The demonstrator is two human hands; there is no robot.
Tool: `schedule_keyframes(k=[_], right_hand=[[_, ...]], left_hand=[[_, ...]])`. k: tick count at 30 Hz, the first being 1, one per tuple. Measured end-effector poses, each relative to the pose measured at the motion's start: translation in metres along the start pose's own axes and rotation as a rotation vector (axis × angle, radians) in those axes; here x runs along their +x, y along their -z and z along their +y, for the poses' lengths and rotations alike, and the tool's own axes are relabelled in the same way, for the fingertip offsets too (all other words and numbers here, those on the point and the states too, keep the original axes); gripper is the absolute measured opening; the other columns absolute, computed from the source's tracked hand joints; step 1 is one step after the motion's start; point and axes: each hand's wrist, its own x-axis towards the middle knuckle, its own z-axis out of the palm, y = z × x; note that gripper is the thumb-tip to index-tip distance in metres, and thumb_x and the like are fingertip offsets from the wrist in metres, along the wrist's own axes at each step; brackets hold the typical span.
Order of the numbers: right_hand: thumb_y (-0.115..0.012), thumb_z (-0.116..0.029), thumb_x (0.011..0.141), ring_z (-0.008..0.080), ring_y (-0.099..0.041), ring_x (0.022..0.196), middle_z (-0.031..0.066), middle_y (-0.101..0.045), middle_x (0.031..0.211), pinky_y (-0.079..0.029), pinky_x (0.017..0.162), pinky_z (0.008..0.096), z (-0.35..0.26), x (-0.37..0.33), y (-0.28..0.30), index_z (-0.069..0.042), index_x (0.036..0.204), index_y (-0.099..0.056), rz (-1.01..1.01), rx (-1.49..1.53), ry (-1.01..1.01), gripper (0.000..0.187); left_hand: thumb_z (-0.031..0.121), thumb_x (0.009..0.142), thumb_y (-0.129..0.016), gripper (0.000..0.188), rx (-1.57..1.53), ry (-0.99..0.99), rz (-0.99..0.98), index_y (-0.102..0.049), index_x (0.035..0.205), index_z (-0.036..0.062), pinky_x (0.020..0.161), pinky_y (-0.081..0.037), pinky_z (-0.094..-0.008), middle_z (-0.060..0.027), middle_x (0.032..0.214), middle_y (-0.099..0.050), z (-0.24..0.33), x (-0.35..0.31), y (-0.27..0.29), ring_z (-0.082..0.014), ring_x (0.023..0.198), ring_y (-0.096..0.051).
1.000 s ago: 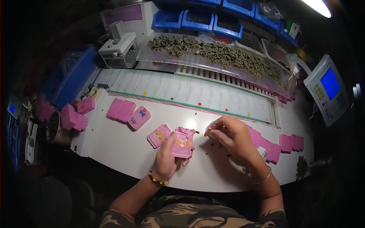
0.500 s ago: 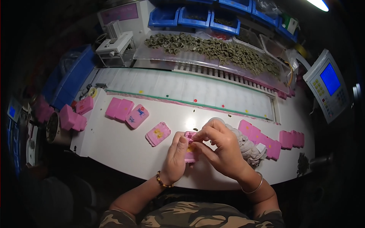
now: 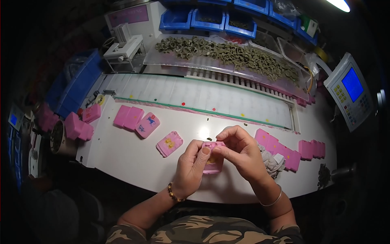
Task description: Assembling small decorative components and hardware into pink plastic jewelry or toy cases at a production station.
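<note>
A pink rubber mould (image 3: 212, 168) with a yellow mark sits between my hands above the near part of the white table. My left hand (image 3: 189, 168) is closed on its left side, thumb lying on the face. At its upper right edge, the thumb and fingers of my right hand (image 3: 241, 156) pinch the mould; whether a small piece is between them cannot be made out. A similar mould (image 3: 170, 144) with a yellow mark lies to the left of my left hand. A crumpled grey-white cloth (image 3: 270, 160) is beside my right hand, partly hidden behind it.
More pink moulds stand at left (image 3: 129, 118) and right (image 3: 272, 146). Behind them runs a white conveyor belt (image 3: 170, 95) with coloured dots. Beyond it, a clear tray (image 3: 162, 59) bears many greenish ring-shaped pieces. Blue bins (image 3: 207, 20) and a control panel (image 3: 352, 91) surround the table.
Both hands and the mould have shifted slightly right, and the mould's face shows more. My right-hand fingers moved to its upper right edge. The belt's dots have moved left.
</note>
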Motion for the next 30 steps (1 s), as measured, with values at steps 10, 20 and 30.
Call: schedule_keyframes(k=[10, 20, 30], right_hand=[[-0.059, -0.010, 0.098, 0.0158, -0.063, 0.100, 0.0113, -0.062, 0.111, -0.052, 0.088, 0.0301, 0.024, -0.017, -0.003, 0.000, 0.122, -0.049, 0.038, 0.179, -0.116, 0.028], [-0.045, -0.020, 0.104, 0.0338, -0.063, 0.113, 0.0259, -0.054, 0.131, -0.062, 0.082, 0.0428, 0.008, -0.016, 0.017, 0.002, 0.135, -0.036, 0.187, 0.619, -0.269, 0.038], [-0.043, -0.024, 0.105, 0.0338, -0.059, 0.119, 0.0224, -0.050, 0.138, -0.059, 0.090, 0.0437, 0.016, -0.017, 0.016, 0.002, 0.140, -0.038, 0.112, 0.843, -0.382, 0.044]], left_hand=[[0.019, 0.100, -0.060, 0.022, -0.086, 0.116, 0.029, -0.057, 0.109, -0.0011, 0.066, -0.050, -0.0216, -0.0040, 0.097, -0.062, -0.003, 0.007, 0.007, -0.0056, 0.082, -0.058], [0.020, 0.075, -0.081, 0.045, 1.267, -0.082, 0.115, -0.054, 0.106, 0.0015, 0.089, -0.045, -0.0419, -0.0135, 0.101, -0.055, 0.003, 0.003, 0.078, -0.0340, 0.105, -0.053], [0.002, 0.081, -0.071, 0.024, 1.007, 0.013, 0.226, -0.060, 0.102, -0.0035, 0.067, -0.052, -0.0300, -0.0125, 0.087, -0.065, 0.008, 0.004, 0.085, -0.0209, 0.075, -0.063]])
